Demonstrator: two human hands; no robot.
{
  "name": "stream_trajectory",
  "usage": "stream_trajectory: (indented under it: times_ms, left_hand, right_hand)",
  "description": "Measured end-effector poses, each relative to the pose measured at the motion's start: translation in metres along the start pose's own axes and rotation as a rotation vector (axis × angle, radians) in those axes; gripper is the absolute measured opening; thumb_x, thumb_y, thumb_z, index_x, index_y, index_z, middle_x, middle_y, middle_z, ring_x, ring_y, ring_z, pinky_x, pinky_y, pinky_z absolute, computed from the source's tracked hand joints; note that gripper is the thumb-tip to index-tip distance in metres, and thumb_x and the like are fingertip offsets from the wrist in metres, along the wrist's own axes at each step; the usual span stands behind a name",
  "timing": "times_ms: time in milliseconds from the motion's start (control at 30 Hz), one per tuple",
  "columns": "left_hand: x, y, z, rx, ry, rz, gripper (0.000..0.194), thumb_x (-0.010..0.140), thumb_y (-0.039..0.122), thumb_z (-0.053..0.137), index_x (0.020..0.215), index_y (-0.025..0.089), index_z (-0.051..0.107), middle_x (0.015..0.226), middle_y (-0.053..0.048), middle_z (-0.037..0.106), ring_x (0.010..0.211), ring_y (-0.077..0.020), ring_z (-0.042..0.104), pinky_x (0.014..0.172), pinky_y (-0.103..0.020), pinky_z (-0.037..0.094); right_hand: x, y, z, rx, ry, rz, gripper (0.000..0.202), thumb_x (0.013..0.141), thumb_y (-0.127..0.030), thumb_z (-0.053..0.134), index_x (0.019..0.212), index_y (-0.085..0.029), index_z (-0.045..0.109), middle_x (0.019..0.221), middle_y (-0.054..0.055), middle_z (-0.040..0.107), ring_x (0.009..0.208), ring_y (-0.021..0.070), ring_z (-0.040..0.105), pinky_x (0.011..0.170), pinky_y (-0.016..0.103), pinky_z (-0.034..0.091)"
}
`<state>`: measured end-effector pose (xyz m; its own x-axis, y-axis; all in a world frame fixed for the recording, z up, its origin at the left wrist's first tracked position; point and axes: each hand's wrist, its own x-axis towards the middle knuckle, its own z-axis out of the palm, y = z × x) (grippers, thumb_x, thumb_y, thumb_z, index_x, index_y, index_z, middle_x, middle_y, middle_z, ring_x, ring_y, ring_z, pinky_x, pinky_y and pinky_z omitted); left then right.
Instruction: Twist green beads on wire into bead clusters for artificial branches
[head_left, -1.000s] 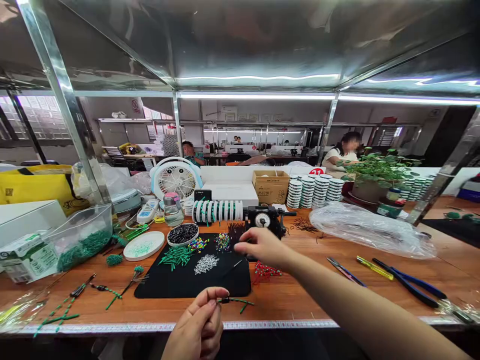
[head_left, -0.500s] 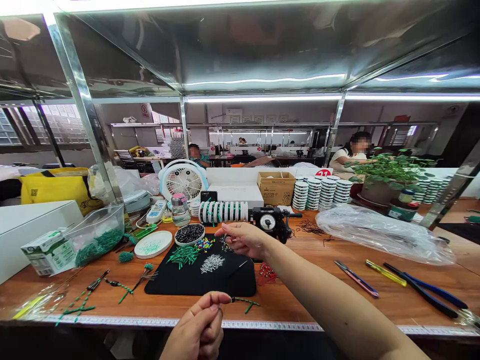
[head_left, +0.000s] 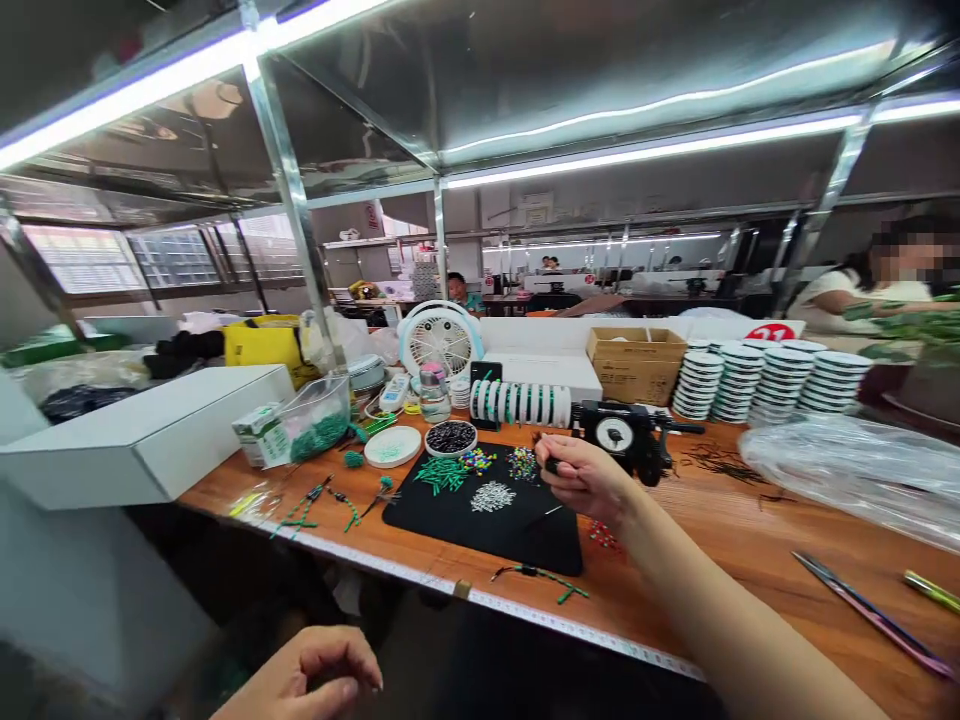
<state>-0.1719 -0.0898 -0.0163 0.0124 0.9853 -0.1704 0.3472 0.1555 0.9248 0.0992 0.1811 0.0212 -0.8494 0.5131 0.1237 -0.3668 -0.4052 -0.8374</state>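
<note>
My left hand (head_left: 311, 675) hangs in front of the table edge, its fingers loosely curled and the thumb apart from the index finger. I see nothing in it. Above the right side of the black mat (head_left: 480, 535), my right hand (head_left: 581, 478) is closed; a small dark thing shows at its fingers, too small to name. Near it lies a pile of mixed coloured beads (head_left: 523, 463). Green tube beads (head_left: 442, 475) and clear-silver beads (head_left: 493, 497) also lie on the mat. A green beaded strand (head_left: 544, 578) rests by the table's front edge.
Behind the mat are a dish of black beads (head_left: 451, 437), a white dish (head_left: 393, 447), a row of white spools (head_left: 521, 403) and a black winding device (head_left: 626, 435). A pink-handled cutter (head_left: 862, 605) and plastic wrap (head_left: 855, 460) lie right. A white box (head_left: 150, 430) stands left.
My left hand has let go of the beaded strand and moved left, off the table edge. My right hand's fingers have closed more. The view has turned left.
</note>
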Motion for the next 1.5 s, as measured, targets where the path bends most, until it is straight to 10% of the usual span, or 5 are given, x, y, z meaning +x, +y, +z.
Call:
stream_trajectory:
  times_ms: [300, 733, 1033, 1300, 1500]
  left_hand:
    - [0.002, 0.003, -0.029, 0.258, 0.756, -0.212, 0.033, 0.071, 0.05, 0.06, 0.077, 0.019, 0.069, 0.063, -0.001, 0.061, 0.067, -0.0223, 0.055, 0.066, -0.031, 0.04]
    - [0.039, -0.036, 0.055, -0.596, 0.497, -0.305, 0.027, 0.075, 0.035, 0.064, 0.089, 0.011, 0.063, 0.068, -0.003, 0.059, 0.04, -0.0037, 0.041, 0.033, -0.014, 0.021]
    - [0.013, -0.044, 0.026, -1.0, 0.587, -0.246, 0.005, 0.082, 0.016, 0.058, 0.081, 0.012, 0.059, 0.064, 0.002, 0.053, 0.042, -0.0013, 0.046, 0.03, -0.007, 0.028]
    - [0.046, -0.045, 0.073, -1.066, 0.556, -0.299, 0.009, 0.079, 0.014, 0.063, 0.087, 0.01, 0.063, 0.062, -0.001, 0.062, 0.044, -0.0051, 0.057, 0.034, -0.009, 0.04]
    - [0.015, -0.061, 0.007, -0.915, 0.775, -0.188, 0.021, 0.087, 0.003, 0.044, 0.084, 0.014, 0.061, 0.08, 0.0, 0.072, 0.075, -0.0072, 0.067, 0.064, -0.01, 0.053]
  right_hand:
    - [-0.005, 0.006, 0.003, 0.007, -0.023, 0.022, 0.017, 0.082, -0.027, 0.061, 0.074, -0.013, 0.058, 0.043, -0.009, 0.031, 0.037, 0.0016, 0.014, 0.033, 0.012, 0.012]
    - [-0.01, 0.002, 0.004, -0.127, 0.033, 0.041, 0.016, 0.078, -0.029, 0.063, 0.074, -0.016, 0.056, 0.044, -0.009, 0.029, 0.038, 0.004, 0.011, 0.034, 0.016, 0.009]
    - [-0.012, -0.005, 0.015, -0.157, 0.031, 0.098, 0.019, 0.079, -0.03, 0.063, 0.072, -0.014, 0.057, 0.043, -0.009, 0.03, 0.036, 0.0028, 0.013, 0.034, 0.016, 0.007]
    - [-0.016, -0.004, 0.016, -0.193, 0.061, 0.103, 0.02, 0.077, -0.032, 0.065, 0.074, -0.015, 0.055, 0.044, -0.01, 0.032, 0.036, 0.0026, 0.014, 0.033, 0.016, 0.007]
    - [-0.021, -0.006, 0.01, -0.222, 0.1, 0.121, 0.022, 0.076, -0.034, 0.066, 0.073, -0.015, 0.054, 0.044, -0.01, 0.032, 0.035, 0.0023, 0.014, 0.033, 0.016, 0.007]
